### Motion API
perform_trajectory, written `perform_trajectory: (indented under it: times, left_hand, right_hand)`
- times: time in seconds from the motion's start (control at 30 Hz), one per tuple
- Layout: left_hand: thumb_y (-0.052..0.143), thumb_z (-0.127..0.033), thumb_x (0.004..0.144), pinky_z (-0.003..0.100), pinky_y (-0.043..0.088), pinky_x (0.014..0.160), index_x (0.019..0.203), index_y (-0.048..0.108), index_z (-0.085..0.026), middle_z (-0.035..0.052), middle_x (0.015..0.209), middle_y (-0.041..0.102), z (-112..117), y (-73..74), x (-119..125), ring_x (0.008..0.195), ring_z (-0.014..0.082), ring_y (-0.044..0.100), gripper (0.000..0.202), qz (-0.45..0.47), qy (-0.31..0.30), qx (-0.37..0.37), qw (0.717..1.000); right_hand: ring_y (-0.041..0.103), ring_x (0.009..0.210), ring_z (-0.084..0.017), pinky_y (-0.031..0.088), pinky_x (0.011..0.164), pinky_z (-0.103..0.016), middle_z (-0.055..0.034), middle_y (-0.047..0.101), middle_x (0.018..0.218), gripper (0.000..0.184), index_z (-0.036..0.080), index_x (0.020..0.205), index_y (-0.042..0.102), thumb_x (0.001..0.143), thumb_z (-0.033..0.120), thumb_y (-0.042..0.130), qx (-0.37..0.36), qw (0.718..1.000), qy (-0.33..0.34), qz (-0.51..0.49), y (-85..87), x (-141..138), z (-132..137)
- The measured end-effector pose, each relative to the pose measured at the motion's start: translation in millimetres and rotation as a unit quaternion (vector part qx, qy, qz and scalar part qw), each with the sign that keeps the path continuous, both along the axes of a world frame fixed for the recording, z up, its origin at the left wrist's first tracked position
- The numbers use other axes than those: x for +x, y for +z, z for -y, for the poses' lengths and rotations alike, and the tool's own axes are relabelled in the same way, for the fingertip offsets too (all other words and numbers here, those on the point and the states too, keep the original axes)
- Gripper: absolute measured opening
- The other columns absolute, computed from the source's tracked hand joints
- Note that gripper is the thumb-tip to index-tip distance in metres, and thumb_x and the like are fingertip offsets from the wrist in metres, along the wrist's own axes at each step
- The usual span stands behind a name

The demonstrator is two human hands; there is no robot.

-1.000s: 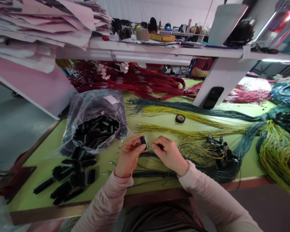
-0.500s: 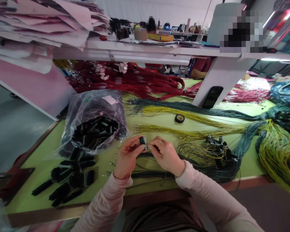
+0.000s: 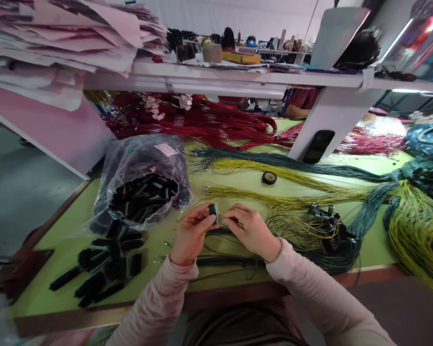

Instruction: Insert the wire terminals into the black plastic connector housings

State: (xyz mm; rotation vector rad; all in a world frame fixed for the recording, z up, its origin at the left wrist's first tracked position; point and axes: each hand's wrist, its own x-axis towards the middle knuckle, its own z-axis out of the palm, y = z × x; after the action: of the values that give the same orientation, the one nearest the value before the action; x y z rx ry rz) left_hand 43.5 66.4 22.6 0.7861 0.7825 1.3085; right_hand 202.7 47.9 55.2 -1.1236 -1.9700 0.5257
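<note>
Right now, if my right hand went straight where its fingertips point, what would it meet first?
Your right hand would likely meet the black connector held in your left hand; any gap is hard to judge.

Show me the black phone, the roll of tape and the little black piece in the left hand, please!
Black phone (image 3: 318,146): head view, middle of its dark front.
Roll of tape (image 3: 269,182): head view, lower edge of its black ring.
Little black piece (image 3: 212,211): head view, middle of its dark side.

No legible text or numbers.
</note>
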Motion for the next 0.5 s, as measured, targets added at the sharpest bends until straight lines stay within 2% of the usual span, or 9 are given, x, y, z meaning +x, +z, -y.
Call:
perform_trajectory:
  times: [0.37, 0.5]
  left_hand:
    - [0.078, -0.017, 0.058, 0.024, 0.057, 0.056, 0.089, 0.073, -0.022, -0.0002, 0.072, 0.068, 3.1, -3.1, 0.6, 0.064, 0.0125, 0.061, 0.032, -0.047, 0.008, 0.026, 0.999]
    - [0.079, -0.017, 0.057, 0.023, 0.056, 0.054, 0.088, 0.073, -0.022, -0.0004, 0.071, 0.067, 2.6, -5.0, 0.1, 0.063, 0.0124, 0.061, 0.032, -0.036, 0.015, 0.013, 0.999]
  right_hand:
    - [0.053, 0.070, -0.014, 0.045, 0.067, -0.024, -0.0048, 0.057, 0.077, 0.014, 0.017, 0.081, 0.056, 0.086, 0.014, 0.044, 0.016, 1.000, 0.016, 0.012, -8.0, -8.4, -2.5]
    - [0.054, 0.071, -0.014, 0.045, 0.068, -0.024, -0.0049, 0.057, 0.078, 0.014, 0.018, 0.083, 0.057, 0.087, 0.015, 0.043, 0.026, 0.999, 0.024, 0.002, -13.3, -8.7, 0.9]
